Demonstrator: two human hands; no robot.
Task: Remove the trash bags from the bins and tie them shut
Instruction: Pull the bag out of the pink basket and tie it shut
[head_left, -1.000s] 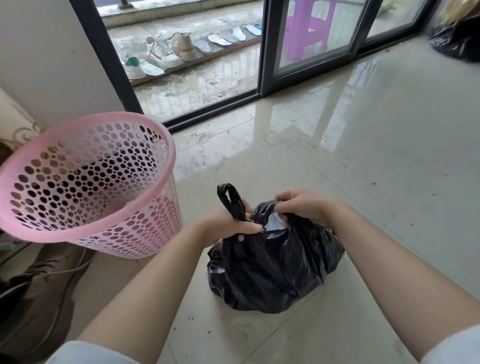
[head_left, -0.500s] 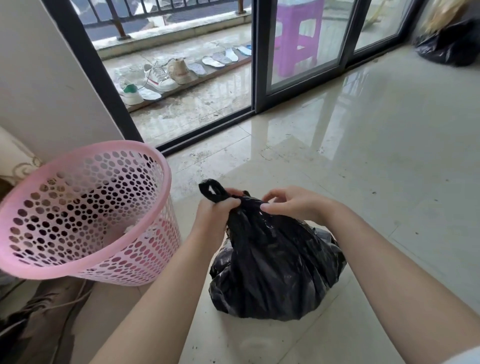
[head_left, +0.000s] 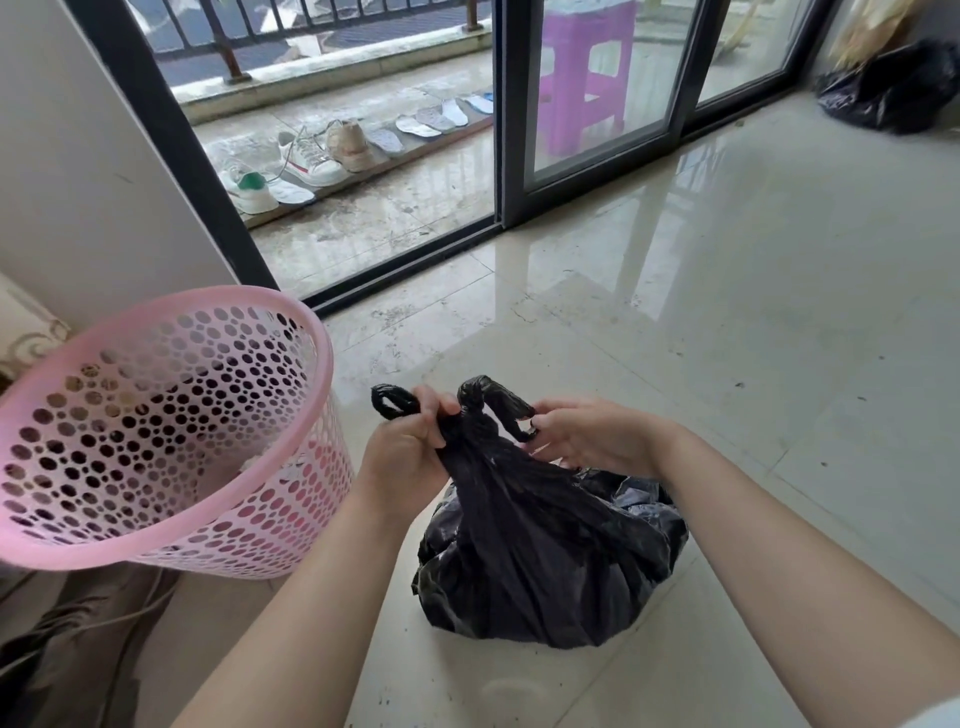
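Observation:
A full black trash bag (head_left: 545, 551) sits on the tiled floor in front of me. Its two handle loops stick up and cross at a twisted neck (head_left: 475, 410) at the top. My left hand (head_left: 408, 452) grips the left loop, whose end pokes out past my fingers. My right hand (head_left: 587, 436) pinches the right loop at its tip. A pink perforated bin (head_left: 223, 519) stands just left of the bag, tilted toward me, with no bag lining it; some small scraps show at its bottom.
A second black trash bag (head_left: 883, 93) lies at the far right by the wall. Sliding glass doors (head_left: 597, 130) open onto a balcony with shoes (head_left: 311, 161) and a purple stool (head_left: 587, 78). Dark cloth and cords (head_left: 78, 639) lie at the lower left.
Both hands have pulled the handle loops apart and crossed them, so a twisted neck has formed at the bag's top. The view has tilted up a little.

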